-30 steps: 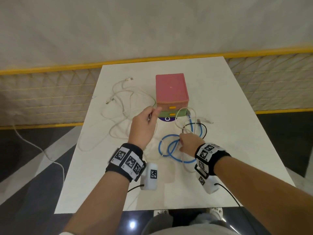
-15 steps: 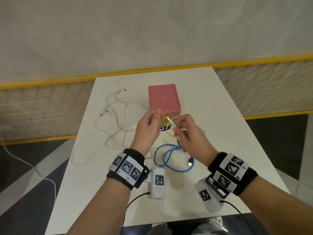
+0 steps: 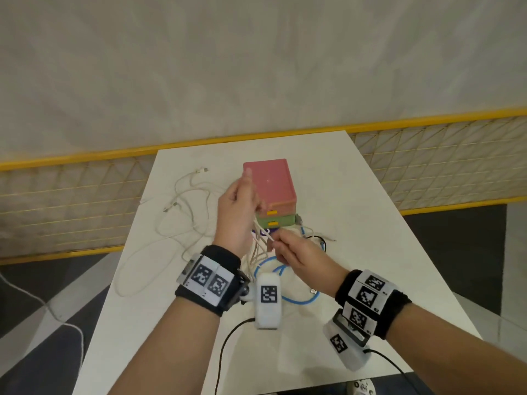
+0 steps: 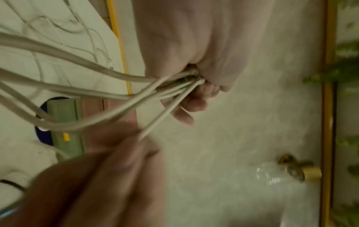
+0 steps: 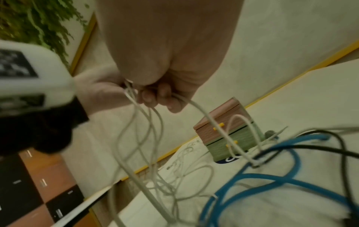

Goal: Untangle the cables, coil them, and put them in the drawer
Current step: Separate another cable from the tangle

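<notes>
My left hand [image 3: 241,208] is raised in front of the small drawer box [image 3: 269,181] and grips a bundle of white cable loops [image 4: 174,83] in its curled fingers. Just below it, my right hand [image 3: 278,243] pinches one strand of the same white cable [image 5: 196,106]; that strand runs down to the table beside the box. A blue cable [image 3: 298,301] lies looped on the table under my hands, crossed by a thin black cable [image 5: 330,148]. The box has a pink top section and a green drawer [image 3: 281,220] with yellow handles, both closed.
A loose tangle of thin white cables [image 3: 185,201] is spread over the left half of the white table [image 3: 356,223]. A yellow-framed mesh fence [image 3: 427,155] runs behind the table. Camera leads hang from both wrists near the table's front edge.
My right hand left the blue cable on the table and rose to the white cable. My left hand lifted higher, now holding several white loops instead of one end.
</notes>
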